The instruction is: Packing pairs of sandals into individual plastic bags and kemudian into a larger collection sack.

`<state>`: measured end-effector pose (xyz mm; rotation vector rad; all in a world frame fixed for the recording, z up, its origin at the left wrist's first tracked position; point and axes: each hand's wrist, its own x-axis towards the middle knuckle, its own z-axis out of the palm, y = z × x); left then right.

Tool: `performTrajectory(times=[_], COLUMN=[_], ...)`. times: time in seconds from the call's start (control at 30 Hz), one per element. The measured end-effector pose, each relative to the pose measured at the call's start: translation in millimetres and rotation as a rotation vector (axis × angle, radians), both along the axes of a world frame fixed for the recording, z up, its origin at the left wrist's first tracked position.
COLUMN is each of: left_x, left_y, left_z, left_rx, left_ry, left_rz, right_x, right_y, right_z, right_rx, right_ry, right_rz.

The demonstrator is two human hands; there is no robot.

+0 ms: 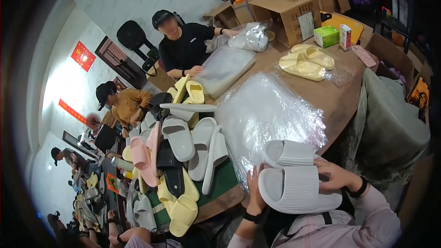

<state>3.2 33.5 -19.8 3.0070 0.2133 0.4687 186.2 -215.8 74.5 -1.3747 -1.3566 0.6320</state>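
A pair of light grey ribbed slide slippers (289,188) is in front of me, one beside the other, at the near edge of the table. My right hand (337,175) is closed on the pair from the right, its fingers partly inside the strap openings. Just left of the slippers is my left hand (255,187), fingers stretched upward, next to the near corner of a pile of clear plastic bags (271,110). The slippers hide part of that hand. Whether it touches the bags or a slipper edge is unclear.
Loose grey, pink, black and yellow slippers (179,138) are heaped to the left. Bagged yellow slippers (308,62) lie farther back, near a green box (326,36) and a phone in a pink case (364,56). Across the table, a person in black (188,46) handles a bagged pair.
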Motion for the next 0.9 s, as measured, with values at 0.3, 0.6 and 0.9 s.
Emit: performTrajectory(times=[0.3, 0.6, 0.9], left_x=[0.2, 7.5, 12.6], left_y=[0.0, 13.0, -3.2], left_z=[24.8, 16.8, 59.0], left_rx=[-0.13, -0.578, -1.105], left_ry=[-0.272, -0.467, -0.581], left_rz=[0.059, 0.193, 0.472], right_x=[0.6, -10.6, -10.3], right_y=[1.2, 12.0, 16.5], right_z=[4.5, 3.5, 3.1], right_rx=[0.026, -0.008, -0.033], right_ry=[-0.002, 0.21, 0.141], right_rz=[0.096, 0.571, 0.195])
